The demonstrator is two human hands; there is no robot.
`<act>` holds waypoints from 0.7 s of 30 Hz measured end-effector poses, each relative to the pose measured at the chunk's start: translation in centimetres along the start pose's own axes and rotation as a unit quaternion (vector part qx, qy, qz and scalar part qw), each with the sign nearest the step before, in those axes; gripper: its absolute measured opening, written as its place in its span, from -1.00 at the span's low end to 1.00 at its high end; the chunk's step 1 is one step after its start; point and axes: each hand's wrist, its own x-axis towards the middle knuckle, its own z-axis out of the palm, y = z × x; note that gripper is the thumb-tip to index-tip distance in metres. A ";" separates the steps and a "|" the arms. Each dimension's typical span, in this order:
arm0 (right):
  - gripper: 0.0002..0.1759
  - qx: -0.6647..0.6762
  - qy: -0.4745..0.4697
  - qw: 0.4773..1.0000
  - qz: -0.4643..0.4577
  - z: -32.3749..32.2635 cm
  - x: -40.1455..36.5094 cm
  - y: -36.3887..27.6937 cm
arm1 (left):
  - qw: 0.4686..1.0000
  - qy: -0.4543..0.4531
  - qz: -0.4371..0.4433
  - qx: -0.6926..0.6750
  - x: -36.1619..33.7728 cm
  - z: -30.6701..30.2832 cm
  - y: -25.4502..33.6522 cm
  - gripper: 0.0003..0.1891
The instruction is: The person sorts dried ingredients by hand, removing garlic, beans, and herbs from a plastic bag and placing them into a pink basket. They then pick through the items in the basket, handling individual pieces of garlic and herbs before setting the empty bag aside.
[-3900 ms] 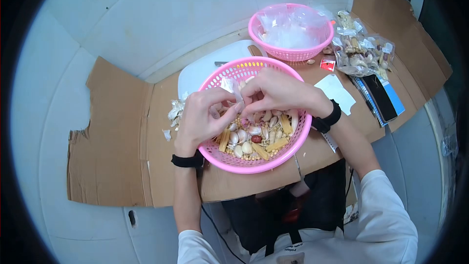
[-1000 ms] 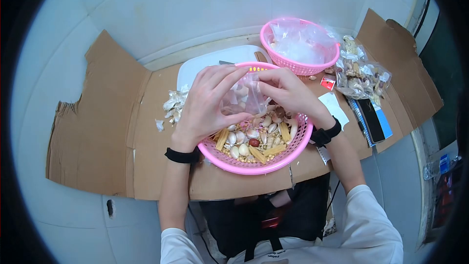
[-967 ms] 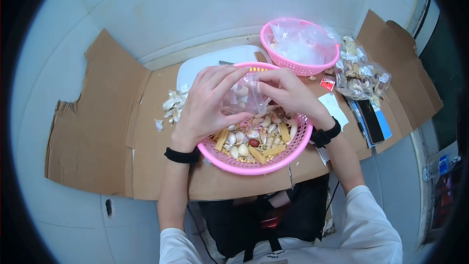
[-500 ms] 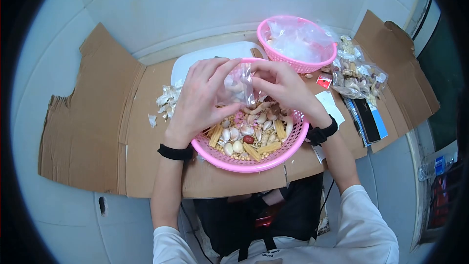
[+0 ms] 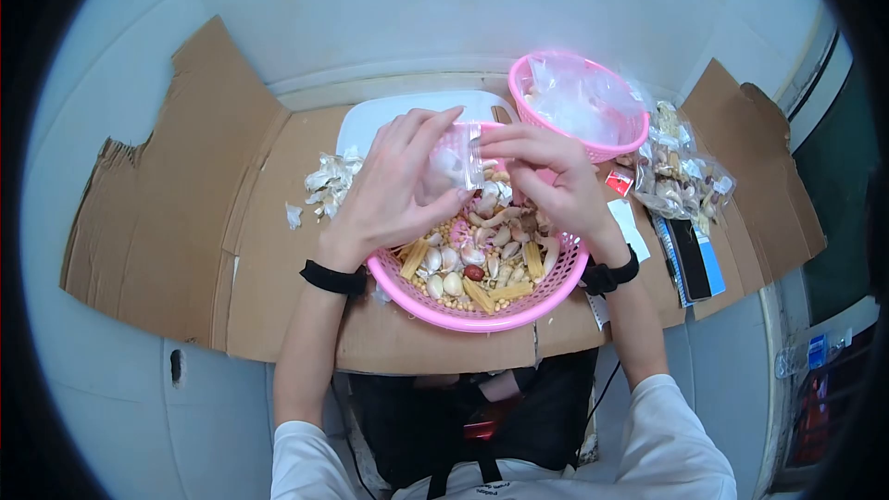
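My left hand (image 5: 400,176) is closed around a small clear zip bag (image 5: 449,162), its thumb along the lower edge and its fingers over the top. My right hand (image 5: 554,176) touches the bag's right edge with outstretched fingertips, its thumb apart from them. Both hands are above a pink plastic basket (image 5: 483,322). In it lie several garlic cloves or white bulb pieces (image 5: 452,285), yellow baby corn pieces (image 5: 479,296), one red date (image 5: 474,272), small yellow beans and brownish mushroom-like pieces. The hands and bag hide the basket's far part.
A second pink basket (image 5: 632,141) with clear bags stands at the back right. Beside it are filled packets (image 5: 685,171), a red packet (image 5: 619,182), white paper (image 5: 630,227) and a black phone-like object (image 5: 686,245). White peelings (image 5: 331,181) lie left, near a white tray (image 5: 366,120). Cardboard (image 5: 278,278) covers the table.
My right thumb has come away from the bag's edge, and the right fingers have stretched out across it. My left hand still holds the bag. The whole view has shifted slightly.
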 end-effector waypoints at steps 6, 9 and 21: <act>-0.46 0.010 -0.068 0.996 0.051 0.3 -0.3 0.0 | 0.999 -0.027 -0.002 -0.036 -0.1 0.0 -0.3 -0.21; -0.45 -0.014 -0.103 0.993 0.062 0.6 -0.3 -0.1 | 0.999 -0.033 -0.006 -0.035 -0.2 0.1 0.1 -0.20; -0.69 -0.065 -0.050 0.996 0.037 0.2 -0.1 -0.5 | 0.999 -0.019 -0.026 -0.029 -0.3 0.5 -0.3 -0.29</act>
